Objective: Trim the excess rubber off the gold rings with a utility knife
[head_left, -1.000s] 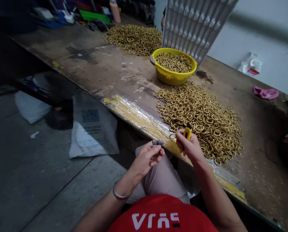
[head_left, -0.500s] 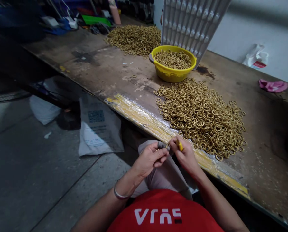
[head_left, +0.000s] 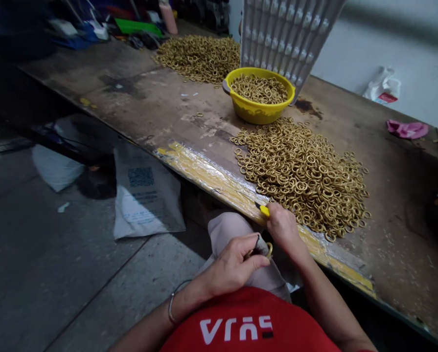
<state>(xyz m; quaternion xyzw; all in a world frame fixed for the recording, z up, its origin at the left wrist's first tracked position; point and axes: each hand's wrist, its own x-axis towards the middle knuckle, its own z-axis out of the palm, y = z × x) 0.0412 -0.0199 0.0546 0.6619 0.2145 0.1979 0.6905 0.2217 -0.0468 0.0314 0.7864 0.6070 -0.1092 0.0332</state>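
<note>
Now a gold ring [head_left: 271, 251] is held at the fingertips of the left hand [head_left: 237, 264], just off the near edge of the bench [head_left: 160, 105]; by that edge, a yellow cutter [head_left: 265, 210] is gripped in the right hand [head_left: 283, 227], beside the ring heap [head_left: 307, 176].

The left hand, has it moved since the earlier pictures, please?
Yes; the left hand has drawn back toward the red shirt, away from the taped table edge.

Left hand [head_left: 235, 264] now nearer red shirt [head_left: 248, 305]
</note>
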